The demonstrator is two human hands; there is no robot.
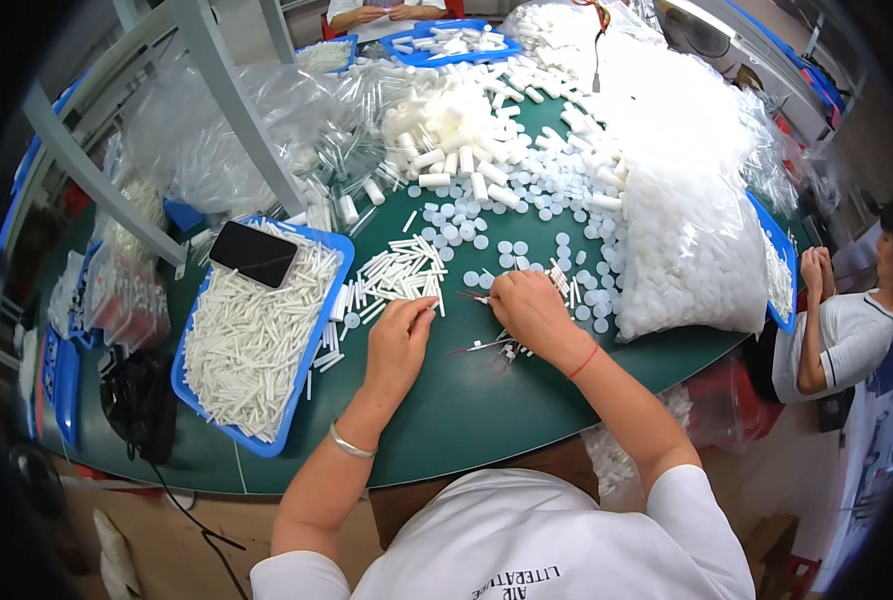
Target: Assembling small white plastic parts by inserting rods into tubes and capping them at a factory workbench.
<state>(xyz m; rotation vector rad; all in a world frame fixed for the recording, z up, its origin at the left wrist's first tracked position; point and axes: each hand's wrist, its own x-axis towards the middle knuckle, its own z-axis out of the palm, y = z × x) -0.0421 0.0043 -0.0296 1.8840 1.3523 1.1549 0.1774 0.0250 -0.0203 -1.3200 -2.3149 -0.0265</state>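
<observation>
My left hand point(399, 342) is pinched at the fingertips, beside a loose pile of short white sticks point(399, 272) on the green table. Whatever sits between those fingers is too small to make out. To its right, my right hand point(530, 308) is closed too, its fingers pointing down at the table. A thin reddish wire-like piece point(474, 296) shows at its fingertips; whether it is held I cannot tell. Below that hand lie small white pieces with thin red wires point(504, 351). Round translucent white caps point(507, 247) are scattered just beyond both hands.
On the left, a blue tray point(344, 262) full of white sticks carries a black phone point(253, 254). White cylinders point(457, 135) heap up behind. A large clear bag of caps point(692, 250) stands right. Grey metal posts point(237, 105) rise at left. Other people sit across and at right.
</observation>
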